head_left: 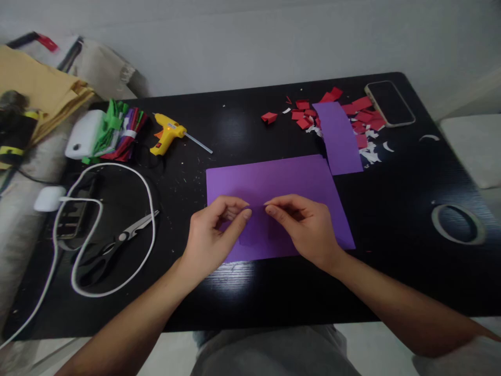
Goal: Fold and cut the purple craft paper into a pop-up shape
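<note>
A large purple paper sheet (274, 175) lies flat on the black table below my hands. My left hand (219, 230) is closed in a pinch over it, thumb against fingertips, on a small purple paper piece (249, 230). Facing it, a short gap away, my right hand (305, 222) pinches too, seemingly at the other side of this piece. The piece blends with the sheet behind it, so its outline is hard to make out. Beyond the sheet's back right corner lies a narrower purple paper strip (340, 138), slightly curved, over red and white scraps.
Red paper scraps (303, 117) and a phone (390, 103) lie back right; a tape ring (457, 224) is at right. On the left are a yellow glue gun (168, 133), scissors (121, 237), a looped white cable (151, 193) and bundled green and red strips (117, 130).
</note>
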{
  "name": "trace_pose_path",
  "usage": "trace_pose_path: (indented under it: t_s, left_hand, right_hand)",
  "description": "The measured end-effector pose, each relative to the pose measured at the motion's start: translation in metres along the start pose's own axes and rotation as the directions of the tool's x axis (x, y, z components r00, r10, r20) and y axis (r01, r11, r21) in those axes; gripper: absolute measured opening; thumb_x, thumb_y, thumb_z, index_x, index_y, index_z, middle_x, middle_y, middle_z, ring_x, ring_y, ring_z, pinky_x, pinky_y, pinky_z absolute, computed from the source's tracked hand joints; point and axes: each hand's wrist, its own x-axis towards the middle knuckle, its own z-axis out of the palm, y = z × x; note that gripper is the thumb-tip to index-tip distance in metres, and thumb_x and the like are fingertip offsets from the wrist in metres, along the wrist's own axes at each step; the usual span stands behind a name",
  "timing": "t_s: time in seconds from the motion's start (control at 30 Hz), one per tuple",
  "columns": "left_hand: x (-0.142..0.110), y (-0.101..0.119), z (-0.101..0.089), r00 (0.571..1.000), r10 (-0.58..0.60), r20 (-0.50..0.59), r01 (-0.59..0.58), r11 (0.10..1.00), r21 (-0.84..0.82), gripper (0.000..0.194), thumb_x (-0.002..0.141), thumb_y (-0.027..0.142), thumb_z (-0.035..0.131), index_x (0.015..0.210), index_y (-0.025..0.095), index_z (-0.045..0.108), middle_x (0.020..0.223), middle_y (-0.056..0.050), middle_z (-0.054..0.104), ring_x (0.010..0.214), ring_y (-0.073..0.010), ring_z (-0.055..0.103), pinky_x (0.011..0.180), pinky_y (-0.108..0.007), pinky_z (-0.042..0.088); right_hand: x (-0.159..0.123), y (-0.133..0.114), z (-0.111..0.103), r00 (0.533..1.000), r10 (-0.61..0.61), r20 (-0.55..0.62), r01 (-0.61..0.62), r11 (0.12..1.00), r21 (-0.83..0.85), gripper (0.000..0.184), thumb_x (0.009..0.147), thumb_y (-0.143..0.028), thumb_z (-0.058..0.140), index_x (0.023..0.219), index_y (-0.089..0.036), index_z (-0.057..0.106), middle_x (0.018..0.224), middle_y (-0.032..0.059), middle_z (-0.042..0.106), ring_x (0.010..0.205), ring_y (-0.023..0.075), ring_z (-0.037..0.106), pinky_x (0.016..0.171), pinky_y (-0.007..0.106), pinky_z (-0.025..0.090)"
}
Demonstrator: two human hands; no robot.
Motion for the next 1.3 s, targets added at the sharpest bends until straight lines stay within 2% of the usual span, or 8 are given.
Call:
trace_pose_path:
  t_s: [0.17,0.33,0.53,0.7,0.87,1.13,1.3]
  left_hand:
    - [-0.0025,-0.003,0.0007,0.996,0.05,0.069,-0.053,0.998,0.038,0.003,0.095,0.022,0.074,0.095,0.02,0.076,0.081,0.002,0.076,0.065,-0.0089,0.062,0.064,-0.021,0.05]
    - [-0.0023,-0.0035,-0.0007,0.998,0.03,0.049,-0.03,1.0,-0.005,0.004,0.097,0.021,0.072,0.095,0.021,0.075,0.083,0.001,0.076,0.067,-0.0097,0.062,0.064,-0.022,0.05]
    - [-0.0027,-0.0031,0.0,0.998,0.008,0.066,-0.007,1.0,-0.022,0.005,0.096,0.02,0.07,0.094,0.02,0.074,0.079,0.002,0.073,0.065,-0.0096,0.059,0.061,-0.023,0.047]
    - [-0.0018,-0.0025,0.0005,0.992,0.063,0.109,-0.058,0.997,-0.043,0.003,0.096,0.018,0.072,0.096,0.02,0.074,0.087,0.001,0.076,0.077,-0.0096,0.067,0.072,-0.021,0.052]
    - [-0.0011,-0.0013,-0.0003,0.987,0.086,0.133,-0.079,0.995,-0.058,0.005,0.099,0.018,0.069,0.098,0.019,0.073,0.09,0.0,0.076,0.08,-0.0098,0.069,0.075,-0.021,0.053]
    - [-0.0017,-0.0013,-0.0002,0.997,-0.022,0.078,0.026,0.998,-0.055,0.006,0.097,0.019,0.073,0.099,0.023,0.078,0.09,0.003,0.08,0.076,-0.009,0.071,0.07,-0.019,0.054]
    - [0.0016,-0.0014,-0.0006,0.996,-0.082,0.046,0.086,0.991,-0.098,0.005,0.093,0.021,0.078,0.096,0.023,0.079,0.085,0.003,0.081,0.07,-0.0087,0.07,0.067,-0.018,0.055]
  right_hand:
    - [-0.0032,-0.0001,0.0019,0.997,0.015,0.072,-0.017,0.999,0.034,0.002,0.089,-0.027,0.082,0.091,-0.025,0.082,0.086,-0.001,0.083,0.08,0.0151,0.078,0.074,0.025,0.063]
    - [-0.0019,-0.0006,0.0032,0.995,0.042,0.093,-0.052,0.992,0.112,0.003,0.087,-0.025,0.082,0.089,-0.025,0.08,0.086,-0.0006,0.082,0.081,0.0153,0.078,0.074,0.026,0.064]
    - [-0.0029,-0.0006,0.002,0.992,0.047,0.115,-0.058,0.994,0.09,0.002,0.088,-0.026,0.08,0.088,-0.024,0.078,0.083,-0.0009,0.079,0.077,0.014,0.075,0.072,0.025,0.062]
    - [-0.0062,-0.0002,0.0028,0.982,0.035,0.183,-0.046,0.997,0.059,0.001,0.092,-0.025,0.077,0.092,-0.024,0.078,0.088,-0.0012,0.079,0.081,0.0135,0.075,0.076,0.025,0.06]
    - [-0.0069,-0.0011,0.0023,0.981,0.031,0.191,-0.041,0.998,0.051,0.002,0.092,-0.025,0.077,0.091,-0.024,0.077,0.086,-0.0015,0.078,0.079,0.0129,0.073,0.074,0.024,0.059]
    - [-0.0059,-0.0011,0.0031,0.985,0.031,0.168,-0.042,0.997,0.064,0.004,0.089,-0.025,0.078,0.092,-0.023,0.076,0.087,-0.0005,0.078,0.081,0.0144,0.074,0.076,0.026,0.061]
    - [-0.0056,0.0002,0.0027,0.993,0.056,0.1,-0.063,0.996,0.068,0.005,0.088,-0.025,0.078,0.091,-0.023,0.074,0.085,0.0003,0.077,0.079,0.0152,0.074,0.074,0.027,0.061]
